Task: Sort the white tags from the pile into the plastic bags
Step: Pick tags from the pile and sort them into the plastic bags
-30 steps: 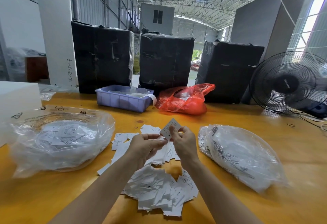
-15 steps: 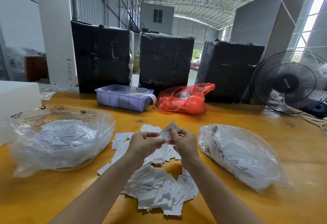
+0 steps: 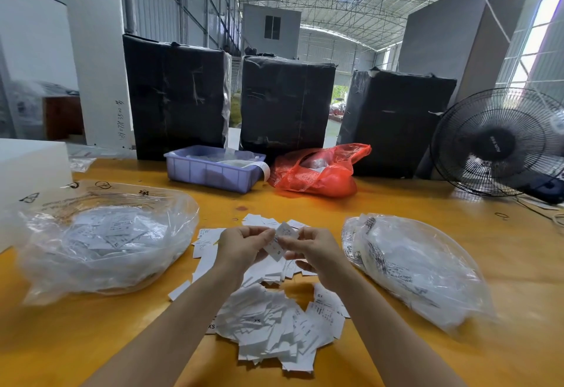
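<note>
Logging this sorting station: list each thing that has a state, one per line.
Left hand: pinching the held tags.
Right hand: pinching the held tags.
Held tags: lifted above the pile.
Pile: loose on the table.
Left bag: holds tags.
Right bag: holds tags.
Red bag: crumpled, something inside.

Tags [image 3: 268, 325]: matt white paper. Bags [image 3: 103, 246]: clear, glossy, crinkled plastic film. Table [image 3: 396, 203]: smooth, glossy yellow. Bin [image 3: 213, 170]: matt lilac plastic.
</note>
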Action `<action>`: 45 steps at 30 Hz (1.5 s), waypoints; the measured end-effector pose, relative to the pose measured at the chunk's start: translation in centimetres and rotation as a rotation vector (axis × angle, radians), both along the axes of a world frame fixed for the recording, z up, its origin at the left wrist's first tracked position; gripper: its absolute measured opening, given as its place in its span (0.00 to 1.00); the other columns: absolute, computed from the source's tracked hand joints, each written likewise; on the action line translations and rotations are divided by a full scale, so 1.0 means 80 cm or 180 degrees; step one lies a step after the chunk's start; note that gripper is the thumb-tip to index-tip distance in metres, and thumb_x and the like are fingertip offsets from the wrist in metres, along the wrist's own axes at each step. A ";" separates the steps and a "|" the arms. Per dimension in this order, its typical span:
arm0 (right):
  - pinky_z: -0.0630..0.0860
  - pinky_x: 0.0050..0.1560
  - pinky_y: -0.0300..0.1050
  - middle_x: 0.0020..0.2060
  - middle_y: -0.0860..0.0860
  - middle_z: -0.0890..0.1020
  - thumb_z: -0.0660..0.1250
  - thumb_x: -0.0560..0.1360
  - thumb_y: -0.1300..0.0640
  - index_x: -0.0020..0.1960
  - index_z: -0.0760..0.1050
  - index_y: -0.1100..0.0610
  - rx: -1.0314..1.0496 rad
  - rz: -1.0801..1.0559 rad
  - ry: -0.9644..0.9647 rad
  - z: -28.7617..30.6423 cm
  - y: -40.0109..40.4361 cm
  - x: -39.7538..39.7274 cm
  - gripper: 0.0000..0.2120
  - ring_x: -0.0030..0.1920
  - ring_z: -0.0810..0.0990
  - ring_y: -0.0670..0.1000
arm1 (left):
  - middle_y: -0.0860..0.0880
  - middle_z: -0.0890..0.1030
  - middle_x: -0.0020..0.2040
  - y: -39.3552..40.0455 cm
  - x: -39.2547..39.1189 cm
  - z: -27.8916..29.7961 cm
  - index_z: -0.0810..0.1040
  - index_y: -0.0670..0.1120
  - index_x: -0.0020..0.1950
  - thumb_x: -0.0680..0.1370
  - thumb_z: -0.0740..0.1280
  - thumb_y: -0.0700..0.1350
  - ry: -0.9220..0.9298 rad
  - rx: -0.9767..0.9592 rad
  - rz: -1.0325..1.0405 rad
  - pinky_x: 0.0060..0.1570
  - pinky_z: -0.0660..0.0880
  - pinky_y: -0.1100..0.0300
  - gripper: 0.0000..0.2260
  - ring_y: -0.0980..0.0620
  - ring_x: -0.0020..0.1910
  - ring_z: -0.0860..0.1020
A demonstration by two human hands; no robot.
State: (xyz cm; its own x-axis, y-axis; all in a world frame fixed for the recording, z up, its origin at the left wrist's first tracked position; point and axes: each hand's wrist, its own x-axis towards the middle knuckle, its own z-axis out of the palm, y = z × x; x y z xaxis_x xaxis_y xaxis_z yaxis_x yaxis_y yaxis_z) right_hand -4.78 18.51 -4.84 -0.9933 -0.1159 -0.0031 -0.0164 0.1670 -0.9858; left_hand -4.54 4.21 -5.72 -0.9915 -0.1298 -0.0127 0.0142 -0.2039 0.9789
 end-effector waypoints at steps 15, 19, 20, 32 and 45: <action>0.71 0.33 0.33 0.36 0.47 0.84 0.72 0.72 0.60 0.47 0.84 0.58 0.0222 0.0241 0.1412 -0.010 -0.013 0.001 0.05 0.31 0.77 0.40 | 0.44 0.79 0.38 -0.001 -0.003 -0.004 0.78 0.45 0.40 0.74 0.71 0.43 -0.0241 0.0340 0.0556 0.41 0.74 0.55 0.05 0.47 0.41 0.77; 0.75 0.35 0.36 0.38 0.50 0.84 0.76 0.68 0.61 0.45 0.83 0.53 0.0207 0.0277 0.1350 -0.017 -0.018 0.000 0.07 0.31 0.79 0.43 | 0.45 0.80 0.38 0.001 0.002 -0.001 0.79 0.44 0.42 0.74 0.71 0.43 -0.0348 0.0461 0.0417 0.33 0.74 0.59 0.04 0.49 0.36 0.77; 0.75 0.35 0.37 0.39 0.51 0.84 0.76 0.68 0.61 0.46 0.83 0.54 0.0237 0.0238 0.1326 -0.018 -0.019 0.000 0.08 0.30 0.79 0.44 | 0.45 0.80 0.38 0.001 0.003 0.000 0.80 0.43 0.44 0.74 0.71 0.43 -0.0384 0.0536 0.0365 0.32 0.75 0.59 0.04 0.49 0.36 0.77; 0.71 0.30 0.35 0.28 0.51 0.79 0.71 0.70 0.70 0.39 0.80 0.62 -0.0864 -0.0158 0.0317 -0.003 -0.003 -0.003 0.05 0.28 0.75 0.46 | 0.46 0.80 0.39 -0.003 0.009 0.011 0.80 0.43 0.45 0.75 0.69 0.52 -0.0706 0.0375 -0.0201 0.32 0.72 0.61 0.12 0.51 0.37 0.77; 0.80 0.44 0.44 0.35 0.57 0.81 0.70 0.69 0.72 0.44 0.78 0.64 -0.1469 -0.0352 -0.0113 0.016 -0.001 -0.004 0.06 0.37 0.81 0.52 | 0.45 0.83 0.32 -0.021 0.007 0.023 0.80 0.38 0.43 0.69 0.74 0.33 -0.0453 -0.0546 -0.0841 0.28 0.75 0.68 0.06 0.56 0.26 0.77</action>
